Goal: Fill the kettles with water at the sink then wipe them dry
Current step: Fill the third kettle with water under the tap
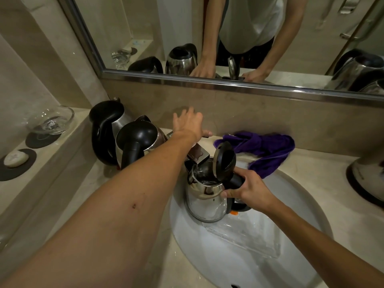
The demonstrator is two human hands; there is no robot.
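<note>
**Kettle held under the tap, lid up**

On the ledge along the counter's left edge sit a soap [16,160] on a dark mat and a glass dish [51,121] on another. At the back-left corner of the counter [87,196] stand two closed kettles: the rear kettle [108,129] against the wall, the front kettle [138,142] just before it, touching or nearly so.

The left hand [190,123] reaches past them to the back of the sink [291,235], fingers spread and fairly straight, palm down over the tap [196,153]; its thumb lies by the tap's handle, but whether it presses it cannot be told. The forearm crosses in front of the front kettle and hides part of the tap.

The open kettle [205,196] stands over the basin directly below the spout, lid [225,161] tipped upright. The right hand [247,188] is curled round its black handle on the right side, thumb against the steel body.

Behind it, a purple cloth [268,148] lies crumpled at the counter's back edge, trailing to the sink rim. A fourth kettle [367,179] stands at the right edge, partly out of view. The mirror [145,28] above reflects kettles and arms.
</note>
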